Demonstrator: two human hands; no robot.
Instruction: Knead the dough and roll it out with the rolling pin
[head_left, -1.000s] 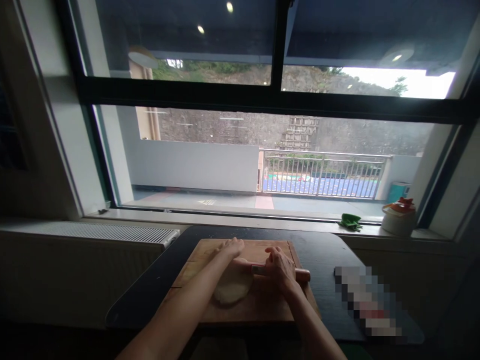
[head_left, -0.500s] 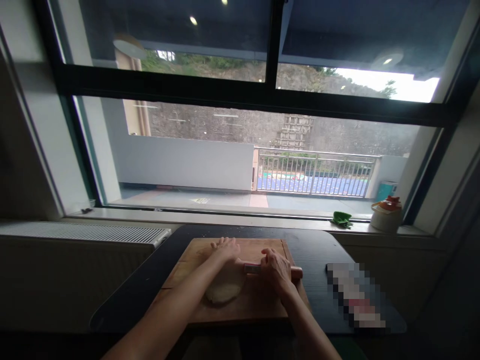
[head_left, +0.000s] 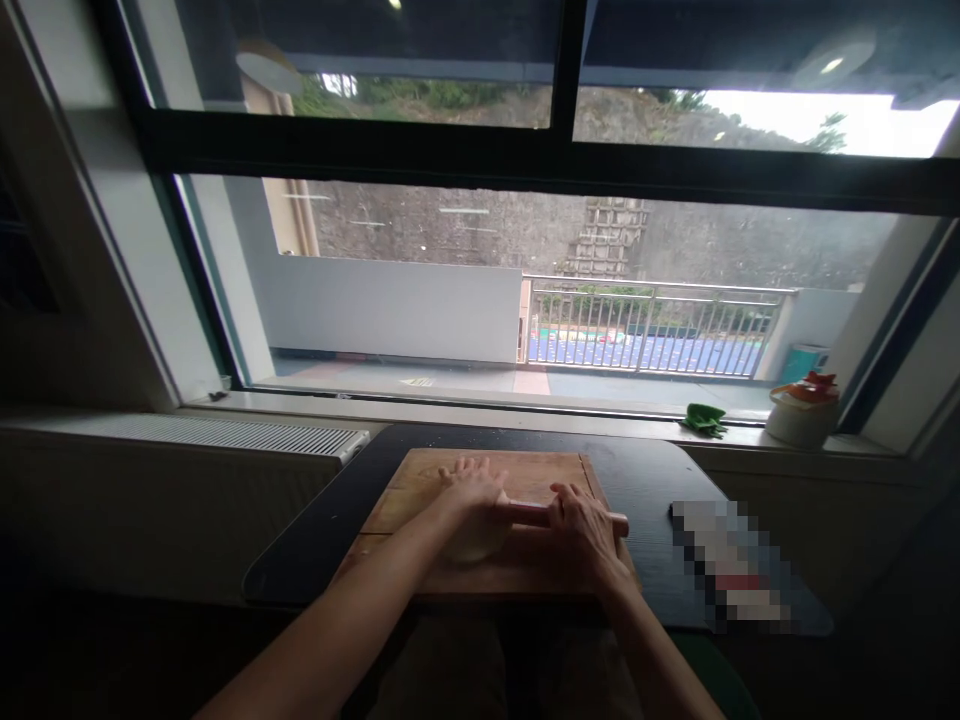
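Note:
A flat round of pale dough (head_left: 480,541) lies on a wooden board (head_left: 551,578), partly hidden under my left forearm. My left hand (head_left: 472,484) is over the far part of the dough, palm down with its fingers spread. Closed around the right part of a wooden rolling pin (head_left: 529,514) is my right hand (head_left: 583,516). The pin lies crosswise, its left end at the dough's right side by my left wrist and its right end sticking out past my right hand. Whether the pin presses on the dough is hard to tell.
The board rests on a dark table (head_left: 660,475) before a window. A blurred-out flat item (head_left: 731,565) lies at the table's right. On the sill stand a green crumpled thing (head_left: 703,420) and a pale jug with an orange top (head_left: 804,412). A radiator (head_left: 247,436) is at the left.
The view has shifted, so everything sits higher and further right. My left fingers are spread wider. The rolling pin's left end is closer to my left wrist, and less of the dough shows.

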